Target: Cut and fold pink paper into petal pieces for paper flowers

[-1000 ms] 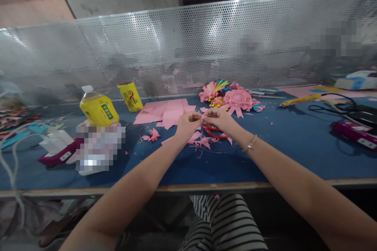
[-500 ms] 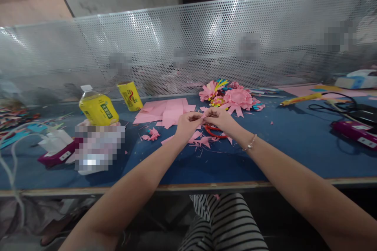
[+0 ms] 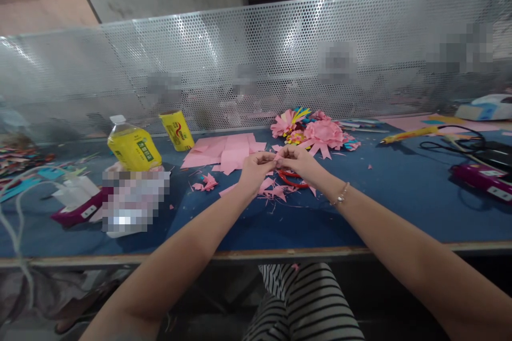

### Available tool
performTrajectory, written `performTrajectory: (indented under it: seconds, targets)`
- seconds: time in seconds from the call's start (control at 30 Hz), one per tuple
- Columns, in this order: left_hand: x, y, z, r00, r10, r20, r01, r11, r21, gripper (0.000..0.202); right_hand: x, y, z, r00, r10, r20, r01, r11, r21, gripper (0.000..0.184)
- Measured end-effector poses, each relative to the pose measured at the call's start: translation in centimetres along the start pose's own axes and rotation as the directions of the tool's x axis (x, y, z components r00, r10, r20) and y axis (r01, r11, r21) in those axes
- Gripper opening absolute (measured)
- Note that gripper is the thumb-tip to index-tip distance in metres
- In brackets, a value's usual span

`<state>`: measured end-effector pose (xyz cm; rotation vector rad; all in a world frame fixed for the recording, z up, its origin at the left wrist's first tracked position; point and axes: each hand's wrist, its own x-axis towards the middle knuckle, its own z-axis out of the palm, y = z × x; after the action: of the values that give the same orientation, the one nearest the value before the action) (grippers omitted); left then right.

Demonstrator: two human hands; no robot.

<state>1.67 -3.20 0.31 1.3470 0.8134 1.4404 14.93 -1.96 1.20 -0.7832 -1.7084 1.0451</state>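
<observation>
My left hand [image 3: 256, 168] and my right hand [image 3: 298, 161] meet over the middle of the blue table. Between their pinched fingertips is a small piece of pink paper [image 3: 278, 157], mostly hidden by the fingers. Red-handled scissors [image 3: 293, 180] lie just beneath my right hand, their blades out of sight. Pink paper scraps [image 3: 276, 192] are strewn below the hands. Behind my left hand rest flat pink paper sheets [image 3: 234, 154]. Past my right hand sits a heap of paper flowers [image 3: 324, 136], mostly pink with some yellow and blue.
On the left stand a bottle of yellow liquid [image 3: 134, 146] and a yellow can [image 3: 176, 130]. A purple power strip [image 3: 82, 213] with white plugs is nearer. A yellow glue gun [image 3: 410, 136] and a second purple strip [image 3: 482, 181] lie right. A perforated metal screen [image 3: 264, 53] backs the table.
Both hands stay in nearly the same place, still pinching the pink paper. Only slight finger movement shows, and the things on the table have not moved.
</observation>
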Motion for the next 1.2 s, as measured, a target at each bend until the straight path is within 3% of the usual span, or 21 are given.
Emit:
performTrajectory:
  seconds: [0.3,0.8,1.03,1.2]
  targets:
    - [-0.16,0.51,-0.13,0.995,0.097,0.015,-0.098,0.98,0.171,0.016,0.14,0.27,-0.09,1.0,-0.026,0.007,0.026,0.999,-0.035,0.01]
    - [0.37,0.05,-0.45,0.994,0.098,0.054,-0.104,0.985,0.139,0.013,0.17,0.47,0.08,0.999,0.008,-0.043,-0.006,0.998,0.055,0.01]
    - [0.18,0.27,-0.26,0.994,0.113,0.011,-0.113,0.973,0.201,0.007,0.12,0.24,0.13,0.998,-0.042,-0.039,0.04,0.999,-0.032,0.009]
    - [0.09,0.3,-0.24,0.978,0.195,0.078,-0.208,0.947,0.246,0.012,0.14,0.23,-0.07,0.996,-0.079,-0.043,0.076,0.995,-0.063,0.012]
